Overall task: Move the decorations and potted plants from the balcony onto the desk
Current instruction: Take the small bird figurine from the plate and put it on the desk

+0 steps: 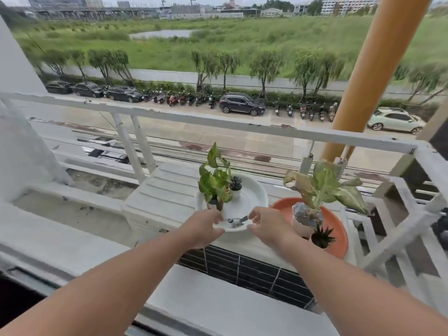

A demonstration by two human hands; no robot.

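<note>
On the balcony unit (167, 190) sat the white tray (254, 190) with its potted plant (215, 180). Our left hand (206, 226) and right hand (266, 224) gripped its near rim, fingers closed. Next, we judged, a level lift.

Bright flat daylight, soft shadows, edges warped, blurred.

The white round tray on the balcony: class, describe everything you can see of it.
The white round tray looks like smooth plastic with a shallow raised rim. It rests level on a white ribbed unit, beside an orange tray. It carries a leafy potted plant, a small dark succulent and a small blue-and-white decoration. The left hand and right hand grip its near rim.
</note>
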